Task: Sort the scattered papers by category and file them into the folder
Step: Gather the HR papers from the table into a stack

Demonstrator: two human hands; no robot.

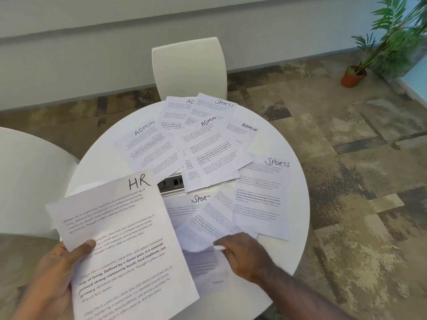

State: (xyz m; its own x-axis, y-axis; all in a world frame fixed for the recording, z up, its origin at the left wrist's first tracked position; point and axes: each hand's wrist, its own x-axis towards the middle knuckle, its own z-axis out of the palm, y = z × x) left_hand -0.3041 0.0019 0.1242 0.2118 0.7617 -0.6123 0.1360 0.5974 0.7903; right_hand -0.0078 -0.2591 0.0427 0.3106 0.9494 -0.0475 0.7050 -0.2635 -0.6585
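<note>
sorting barely started from what i see: left hand (53, 269) grips one hr sheet (122, 245), right hand (240, 252) pinches a curled sheet (208, 227) beside it; admin/sports papers (208, 148) beyond it lie scattered on the desk (97, 158). no folder in view.

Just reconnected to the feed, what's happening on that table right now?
A person is sorting labelled papers on a round white table. The left hand holds up the HR sheet, while the right hand pinches the edge of another sheet lying near the front. ADMIN sheets and SPORTS sheets lie scattered and overlapping. No folder is visible.
</note>
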